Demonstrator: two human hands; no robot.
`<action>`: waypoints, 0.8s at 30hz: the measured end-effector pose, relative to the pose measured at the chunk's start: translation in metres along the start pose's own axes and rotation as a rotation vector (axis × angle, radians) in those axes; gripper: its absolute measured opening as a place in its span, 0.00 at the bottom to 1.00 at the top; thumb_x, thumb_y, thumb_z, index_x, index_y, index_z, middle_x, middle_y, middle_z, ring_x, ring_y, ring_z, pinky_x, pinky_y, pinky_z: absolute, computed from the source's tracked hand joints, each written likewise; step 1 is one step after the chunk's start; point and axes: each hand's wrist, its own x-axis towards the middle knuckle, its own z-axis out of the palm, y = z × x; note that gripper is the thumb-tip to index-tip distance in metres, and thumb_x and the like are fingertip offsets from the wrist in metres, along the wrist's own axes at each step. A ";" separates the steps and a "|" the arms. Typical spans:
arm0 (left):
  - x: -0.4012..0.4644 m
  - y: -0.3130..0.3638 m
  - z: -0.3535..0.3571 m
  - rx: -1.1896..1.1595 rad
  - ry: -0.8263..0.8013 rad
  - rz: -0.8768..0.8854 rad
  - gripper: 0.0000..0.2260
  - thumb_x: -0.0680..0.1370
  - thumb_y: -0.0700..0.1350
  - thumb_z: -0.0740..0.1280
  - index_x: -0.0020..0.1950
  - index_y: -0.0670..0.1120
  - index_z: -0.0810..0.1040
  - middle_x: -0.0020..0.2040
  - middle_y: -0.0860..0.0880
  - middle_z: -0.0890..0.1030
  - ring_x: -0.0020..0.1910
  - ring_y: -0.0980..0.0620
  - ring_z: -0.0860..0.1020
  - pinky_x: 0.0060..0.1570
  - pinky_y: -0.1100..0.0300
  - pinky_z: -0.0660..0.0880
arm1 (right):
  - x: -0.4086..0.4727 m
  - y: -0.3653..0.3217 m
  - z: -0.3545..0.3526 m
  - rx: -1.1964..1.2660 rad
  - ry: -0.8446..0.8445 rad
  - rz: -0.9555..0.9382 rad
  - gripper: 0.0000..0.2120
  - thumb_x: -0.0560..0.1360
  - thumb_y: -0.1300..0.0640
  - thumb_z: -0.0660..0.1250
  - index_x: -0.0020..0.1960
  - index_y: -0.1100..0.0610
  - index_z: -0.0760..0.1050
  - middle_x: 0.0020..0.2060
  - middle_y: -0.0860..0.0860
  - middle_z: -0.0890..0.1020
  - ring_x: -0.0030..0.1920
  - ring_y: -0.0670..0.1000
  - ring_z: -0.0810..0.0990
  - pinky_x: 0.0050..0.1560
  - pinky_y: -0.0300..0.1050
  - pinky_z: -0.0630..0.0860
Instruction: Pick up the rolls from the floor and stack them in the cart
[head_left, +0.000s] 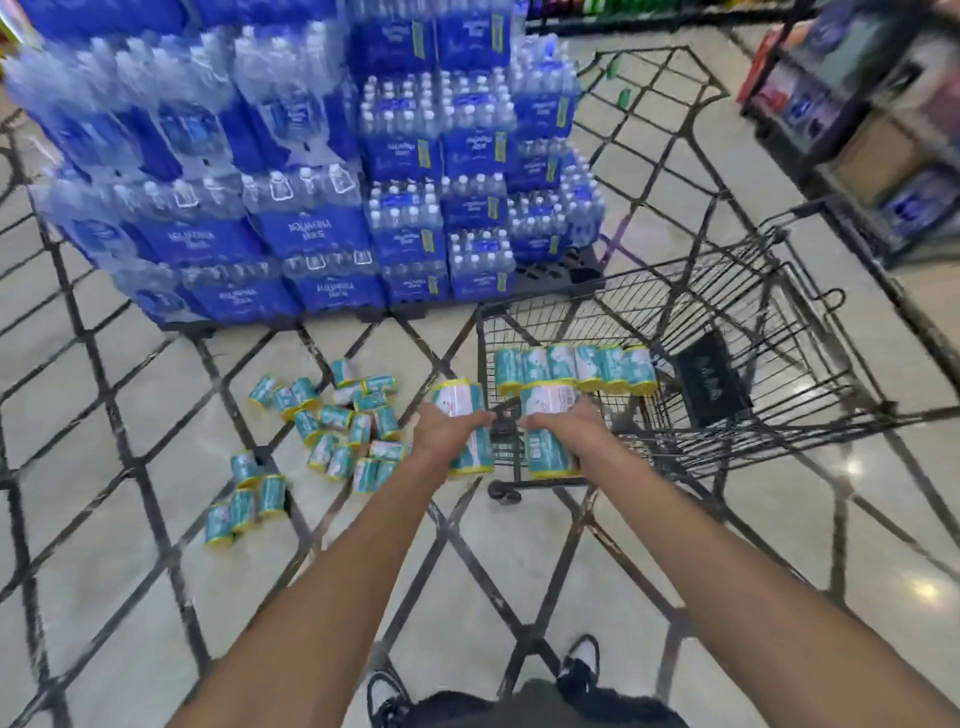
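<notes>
Rolls look light and soft, plastic-wrapped and likely a bit slick, best gripped around the middle. Left hand (451, 427) wraps one pack (464, 427) and right hand (563, 423) another (548, 435), both raised at the near corner of the cart (727, 312). A row (574, 368) lies inside; many more (332, 426) scatter the floor (130, 571), left of the hands.

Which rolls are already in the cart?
The row of rolls lined up side by side inside the black wire cart. The others lie scattered on the floor or are held in the left hand and right hand.
</notes>
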 end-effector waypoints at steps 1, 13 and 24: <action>-0.006 0.007 0.028 0.030 -0.015 -0.008 0.50 0.51 0.65 0.81 0.66 0.44 0.68 0.56 0.46 0.80 0.51 0.46 0.82 0.46 0.49 0.83 | 0.008 0.001 -0.025 -0.008 0.026 -0.006 0.36 0.64 0.59 0.83 0.64 0.56 0.66 0.54 0.53 0.80 0.54 0.55 0.81 0.48 0.49 0.81; 0.074 0.034 0.250 0.097 -0.186 -0.051 0.47 0.47 0.65 0.83 0.61 0.49 0.74 0.52 0.48 0.85 0.47 0.46 0.85 0.47 0.46 0.84 | 0.131 0.003 -0.219 0.012 0.127 0.106 0.32 0.68 0.59 0.81 0.61 0.55 0.62 0.47 0.50 0.75 0.50 0.54 0.76 0.44 0.48 0.78; 0.202 0.061 0.390 0.186 -0.157 -0.188 0.50 0.67 0.53 0.81 0.78 0.40 0.54 0.72 0.39 0.71 0.69 0.40 0.72 0.66 0.46 0.74 | 0.344 0.038 -0.259 -0.135 0.242 0.310 0.49 0.59 0.52 0.85 0.69 0.59 0.60 0.61 0.57 0.76 0.61 0.60 0.79 0.60 0.61 0.80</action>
